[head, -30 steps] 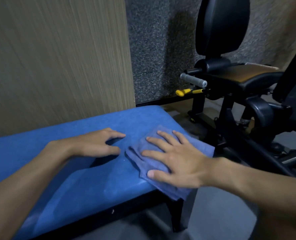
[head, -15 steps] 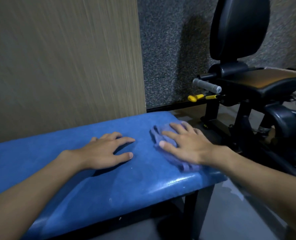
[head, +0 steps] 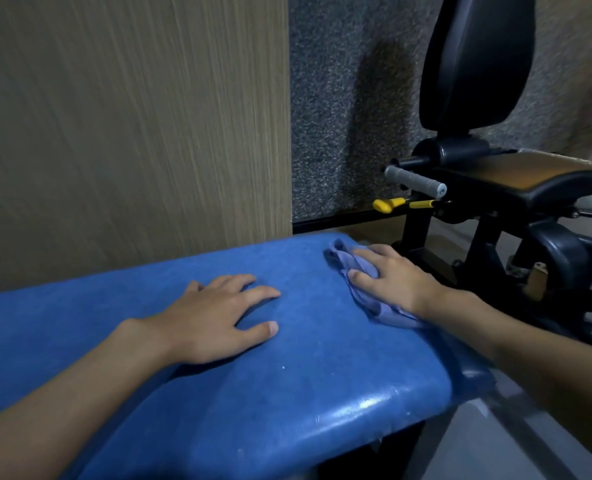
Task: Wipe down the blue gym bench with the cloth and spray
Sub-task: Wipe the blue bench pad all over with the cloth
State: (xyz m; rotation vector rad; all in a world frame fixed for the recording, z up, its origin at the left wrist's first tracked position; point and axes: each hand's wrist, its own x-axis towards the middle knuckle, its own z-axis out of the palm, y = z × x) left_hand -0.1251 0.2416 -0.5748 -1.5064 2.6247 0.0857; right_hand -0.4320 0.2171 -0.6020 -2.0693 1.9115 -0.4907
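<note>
The blue gym bench runs from the left edge to its rounded right end in the lower half of the view. My right hand presses a bunched pale blue cloth onto the bench's far right corner, fingers curled over it. My left hand lies flat on the bench top near the middle, fingers spread, holding nothing. No spray bottle is in view.
A wood-grain wall panel stands right behind the bench. To the right is a black exercise machine with a tall back pad, a grey handle and yellow adjustment levers. Grey floor lies at the lower right.
My right hand has pushed the cloth from the bench's near right edge away to its far right corner, bunching it up. My left hand has stayed flat on the bench.
</note>
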